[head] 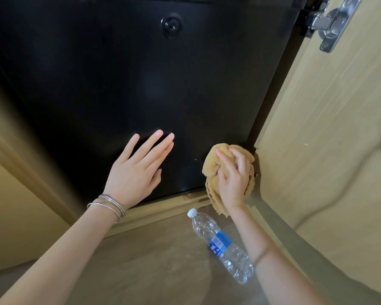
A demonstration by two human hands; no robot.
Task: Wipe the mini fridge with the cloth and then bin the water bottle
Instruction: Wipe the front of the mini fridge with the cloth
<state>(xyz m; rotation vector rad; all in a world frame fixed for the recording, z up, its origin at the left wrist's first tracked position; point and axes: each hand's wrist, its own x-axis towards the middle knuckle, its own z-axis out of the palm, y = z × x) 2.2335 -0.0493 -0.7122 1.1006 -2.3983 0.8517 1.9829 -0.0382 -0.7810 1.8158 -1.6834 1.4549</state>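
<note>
Glossy black mini fridge point(119, 80), flat-fronted and smooth, with a round keyhole point(171, 25) near the top, set inside a pale wood-grain cabinet whose open door point(330, 133) carries a shiny metal hinge point(332, 20). Left hand point(139, 170) spread flat against the lower fridge front, fingers straight and nothing held, thin silver bangles point(107, 206) at the wrist. Right hand point(233, 177) curled tight around a bunched tan cloth point(216, 168), soft and nubby, pressed to the fridge's lower right corner beside the cabinet door; a loose fold of it hanging below the wrist. Clear, crinkled plastic water bottle point(220, 243) with white cap and blue label lying on its side on the smooth grey-brown floor point(141, 267), just below the right hand's grip and under that forearm, touched by neither hand.
</note>
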